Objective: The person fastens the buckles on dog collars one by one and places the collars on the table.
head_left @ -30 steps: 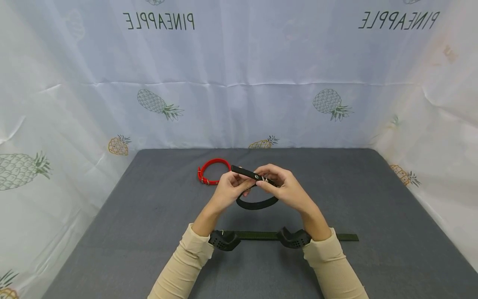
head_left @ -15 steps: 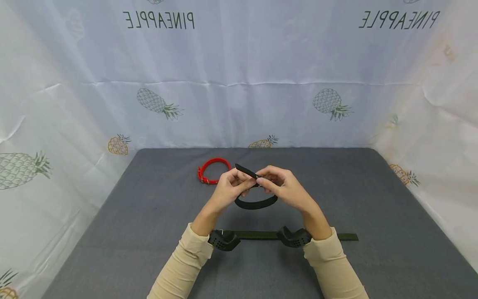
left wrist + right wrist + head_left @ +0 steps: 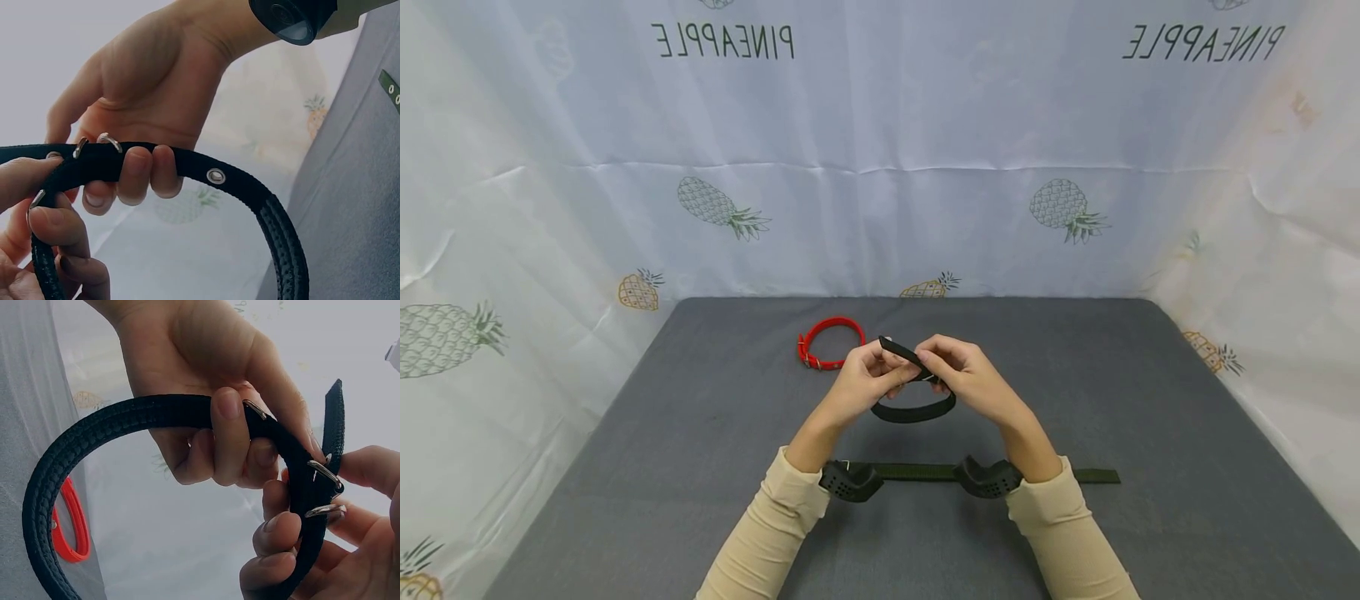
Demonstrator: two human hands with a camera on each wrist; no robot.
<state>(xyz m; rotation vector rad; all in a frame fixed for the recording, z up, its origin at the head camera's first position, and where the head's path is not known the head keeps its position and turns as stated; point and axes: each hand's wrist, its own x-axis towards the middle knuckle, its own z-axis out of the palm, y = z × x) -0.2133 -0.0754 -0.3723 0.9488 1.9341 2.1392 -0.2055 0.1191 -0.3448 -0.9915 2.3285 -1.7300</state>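
A black dog collar [image 3: 916, 413], bent into a loop, is held up in both hands above the table. My left hand [image 3: 857, 385] pinches the collar beside its buckle, thumb on the near side. My right hand [image 3: 973, 379] grips the buckle end, thumb and forefinger at the strap. The strap's free tip [image 3: 334, 422] sticks up past the metal buckle [image 3: 326, 474] in the right wrist view. A D-ring [image 3: 325, 511] sits just below it. In the left wrist view, a metal-rimmed eyelet [image 3: 216, 175] shows beyond the left fingertips.
A buckled red collar [image 3: 831, 321] lies on the grey-covered table [image 3: 700, 417] behind the left hand. Flat under the wrists stretches a dark green collar [image 3: 917, 472]. A white pineapple-print curtain [image 3: 880, 225] hangs around the table's back and sides.
The strap's free tip has shifted slightly right and looks shorter in the head view. The right thumb has shifted from the buckle onto the strap. The left hand has barely moved.
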